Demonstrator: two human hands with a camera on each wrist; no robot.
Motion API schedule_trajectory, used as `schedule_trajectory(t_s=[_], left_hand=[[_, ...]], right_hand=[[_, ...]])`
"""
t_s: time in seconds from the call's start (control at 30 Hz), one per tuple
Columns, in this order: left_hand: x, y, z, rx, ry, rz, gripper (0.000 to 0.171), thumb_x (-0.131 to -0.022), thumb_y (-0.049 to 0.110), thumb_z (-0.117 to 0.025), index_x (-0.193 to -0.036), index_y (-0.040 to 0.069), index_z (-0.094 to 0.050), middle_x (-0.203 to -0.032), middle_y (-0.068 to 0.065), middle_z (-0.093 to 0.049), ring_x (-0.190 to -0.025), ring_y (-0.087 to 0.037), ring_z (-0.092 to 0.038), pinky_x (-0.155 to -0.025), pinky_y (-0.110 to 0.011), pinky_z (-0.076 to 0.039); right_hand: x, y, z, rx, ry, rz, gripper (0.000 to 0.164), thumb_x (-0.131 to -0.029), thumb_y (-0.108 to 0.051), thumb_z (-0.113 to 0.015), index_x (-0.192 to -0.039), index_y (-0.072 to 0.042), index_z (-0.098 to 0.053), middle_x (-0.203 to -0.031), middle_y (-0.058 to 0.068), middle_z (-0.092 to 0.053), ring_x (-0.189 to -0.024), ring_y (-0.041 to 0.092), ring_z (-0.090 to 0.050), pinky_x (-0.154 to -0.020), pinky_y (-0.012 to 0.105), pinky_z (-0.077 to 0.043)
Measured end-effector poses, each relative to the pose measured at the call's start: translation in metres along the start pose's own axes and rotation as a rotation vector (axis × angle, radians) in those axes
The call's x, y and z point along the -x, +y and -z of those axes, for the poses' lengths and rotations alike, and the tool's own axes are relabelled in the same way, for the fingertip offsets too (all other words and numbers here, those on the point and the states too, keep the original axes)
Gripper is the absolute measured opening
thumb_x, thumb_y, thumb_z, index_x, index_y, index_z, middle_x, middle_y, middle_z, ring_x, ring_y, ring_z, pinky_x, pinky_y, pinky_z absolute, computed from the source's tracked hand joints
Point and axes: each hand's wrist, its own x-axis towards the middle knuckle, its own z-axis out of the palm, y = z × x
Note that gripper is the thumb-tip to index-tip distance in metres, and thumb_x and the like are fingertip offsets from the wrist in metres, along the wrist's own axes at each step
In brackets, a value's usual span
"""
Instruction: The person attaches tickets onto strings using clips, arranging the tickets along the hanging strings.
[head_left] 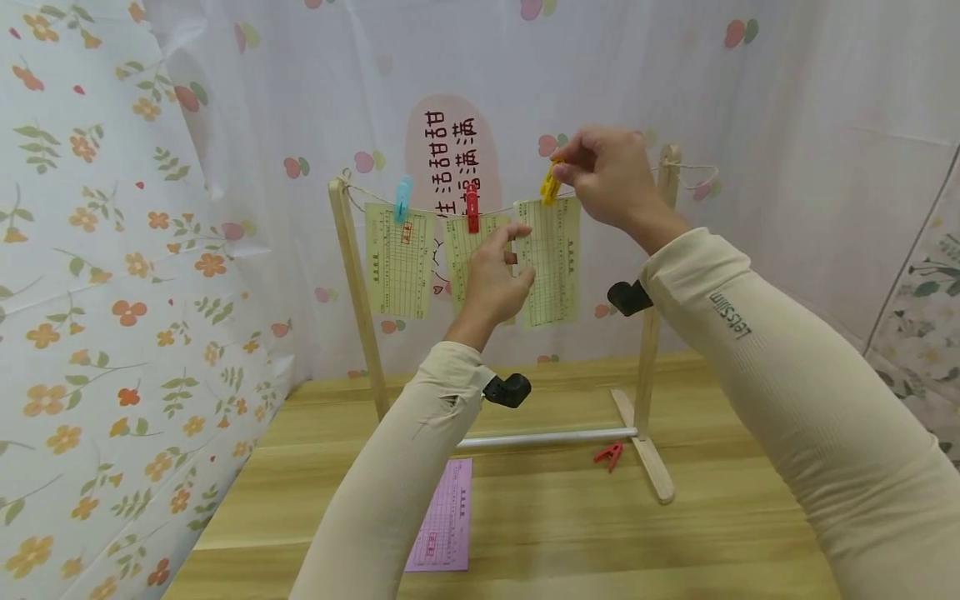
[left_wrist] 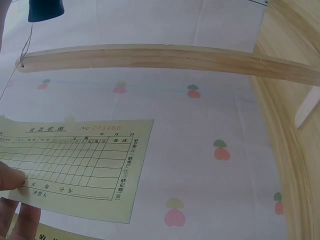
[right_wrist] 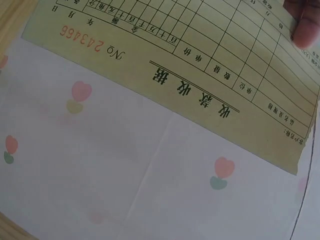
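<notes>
A pale yellow-green receipt (head_left: 551, 275) hangs upright at a string stretched between two wooden posts. My right hand (head_left: 611, 175) pinches a yellow clothespin (head_left: 552, 185) at the receipt's top edge. Lower, at the left edge of the same receipt, my left hand (head_left: 497, 275) holds the paper, its thumb in front and fingers partly behind. In the left wrist view the receipt (left_wrist: 75, 170) lies sideways beside that thumb. The right wrist view shows the receipt's printed face (right_wrist: 200, 60) upside down, with a fingertip at the upper right; the clothespin is out of that view.
Left along the string hang two more receipts, one under a blue clothespin (head_left: 403, 200), one under a red clothespin (head_left: 472, 208). A wooden post (head_left: 648, 367) stands right. A red clothespin (head_left: 609, 455) and pink receipts (head_left: 452, 517) lie on the table (head_left: 547, 517).
</notes>
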Motion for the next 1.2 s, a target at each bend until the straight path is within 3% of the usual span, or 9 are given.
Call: schedule_trajectory(t_s=[0.33,0.57,1.2], left_hand=[[0.0,0.0,0.001,0.024,-0.006,0.004,0.046,-0.078,-0.001,-0.064,-0.12,0.014,-0.051,-0.122,0.002,-0.051,-0.091,-0.015,-0.052,-0.07,-0.023,-0.046],[0.0,-0.001,0.001,0.025,-0.008,0.01,0.046,-0.078,-0.001,-0.063,-0.121,0.014,-0.051,-0.123,0.002,-0.05,-0.092,-0.014,-0.052,-0.072,-0.023,-0.047],[-0.001,0.001,0.0,0.02,-0.029,0.046,0.052,-0.077,-0.008,-0.061,-0.121,0.018,-0.051,-0.127,0.002,-0.048,-0.095,-0.013,-0.053,-0.076,-0.024,-0.046]], right_hand=[[-0.008,-0.003,-0.002,0.011,-0.072,-0.058,0.01,-0.086,-0.004,-0.06,-0.093,0.001,-0.065,-0.091,0.009,-0.066,-0.075,0.012,-0.059,-0.065,0.018,-0.046],[-0.008,-0.001,-0.007,0.039,-0.088,-0.048,0.01,-0.085,-0.004,-0.061,-0.091,0.002,-0.066,-0.09,0.01,-0.065,-0.07,0.015,-0.054,-0.06,0.02,-0.042],[-0.007,0.004,-0.014,0.099,-0.143,-0.051,0.009,-0.086,-0.005,-0.059,-0.09,-0.001,-0.066,-0.087,0.008,-0.064,-0.072,0.014,-0.055,-0.064,0.021,-0.045]])
